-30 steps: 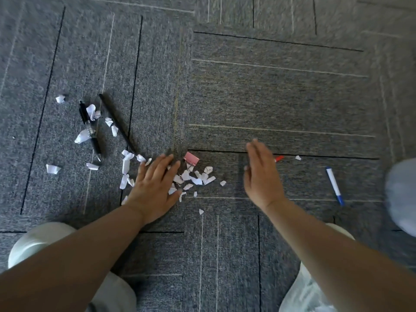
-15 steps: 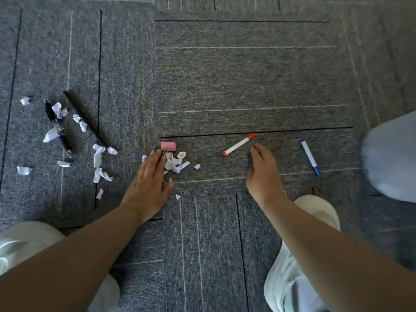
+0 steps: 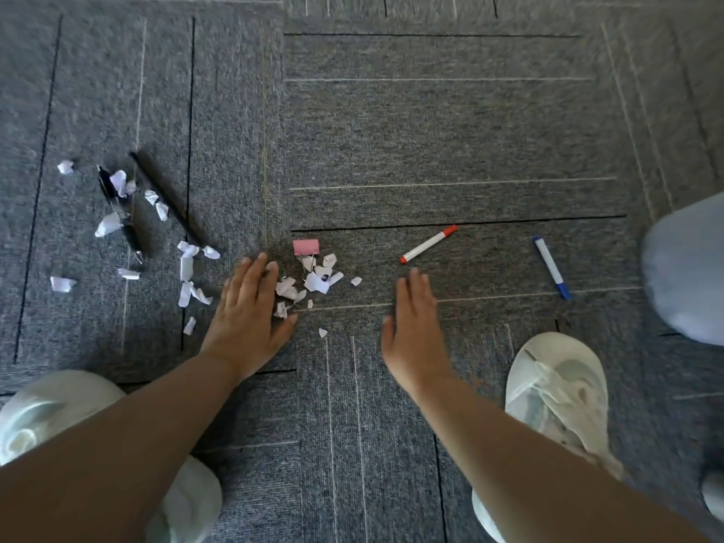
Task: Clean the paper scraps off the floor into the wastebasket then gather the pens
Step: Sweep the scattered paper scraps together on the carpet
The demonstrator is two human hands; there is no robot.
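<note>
the small heap of paper scraps (image 3: 313, 280) lies on the carpet (image 3: 431, 131) between the two flat, spread, empty hands, touching the fingertips of the left hand (image 3: 247, 311) and well apart from the right hand (image 3: 411, 319), so the left is nearer to sweep it rightward

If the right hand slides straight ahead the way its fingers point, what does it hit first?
Most likely the red-capped marker. The right hand is open with fingers aimed up and slightly right, and the marker's near end lies just beyond the fingertips. Height above the carpet is unclear.
</note>
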